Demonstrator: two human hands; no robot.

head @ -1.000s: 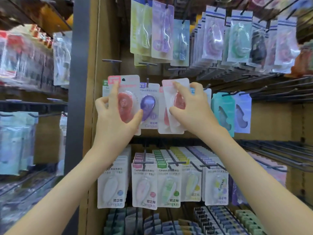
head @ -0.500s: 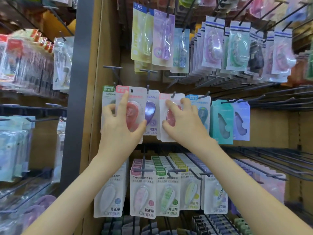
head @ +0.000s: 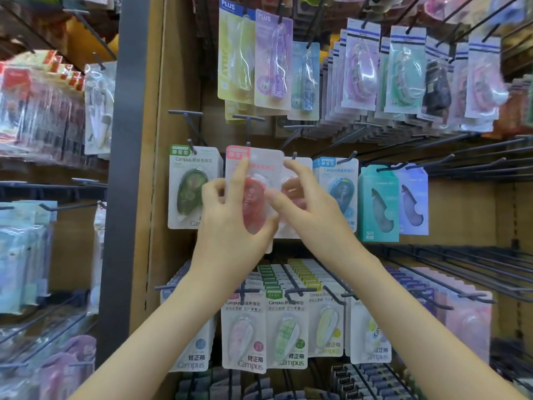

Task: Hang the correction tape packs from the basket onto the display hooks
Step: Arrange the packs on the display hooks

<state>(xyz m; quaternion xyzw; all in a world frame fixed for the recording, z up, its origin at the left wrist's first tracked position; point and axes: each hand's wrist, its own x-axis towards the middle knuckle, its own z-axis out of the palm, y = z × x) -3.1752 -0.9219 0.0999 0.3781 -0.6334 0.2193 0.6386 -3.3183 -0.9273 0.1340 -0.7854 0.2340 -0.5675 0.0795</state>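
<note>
A pink correction tape pack point(head: 265, 168) is gripped by the left hand point(head: 230, 226), with the thumb on the blister's lower edge and the index finger stretched up the card. Its long axis is held upright, 12 to 6 o'clock, before the hanging row. The right hand point(head: 313, 217) is spread and holds nothing, at 3 o'clock of the pack. A display hook tip point(head: 294, 155) is seen at 2 o'clock from the card's middle, so a shift that way is judged necessary.

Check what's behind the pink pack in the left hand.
Past its right edge, a second pink pack hangs on a hook. Directly behind, the held pink pack and left hand cover everything; what hangs there cannot be seen.
</note>
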